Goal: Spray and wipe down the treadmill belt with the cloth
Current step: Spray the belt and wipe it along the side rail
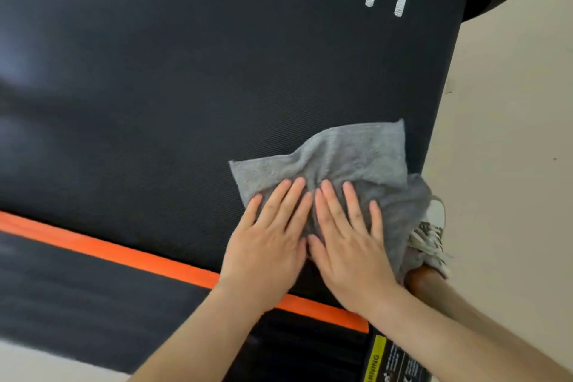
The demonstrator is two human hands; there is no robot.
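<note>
The black textured treadmill belt (201,77) fills most of the head view, with white dash marks near its far end. A grey cloth (347,152) lies spread on the belt near its right end, one corner hanging over the edge. My left hand (269,239) and my right hand (347,242) lie flat side by side on the cloth's near part, fingers stretched out and pressing it onto the belt. No spray bottle is in view.
An orange stripe (108,250) borders the belt on the near side, with a black side rail (77,304) beyond it. A yellow warning label (376,360) sits at the rail's end. My shoe (431,236) rests on the beige floor (511,133) at right.
</note>
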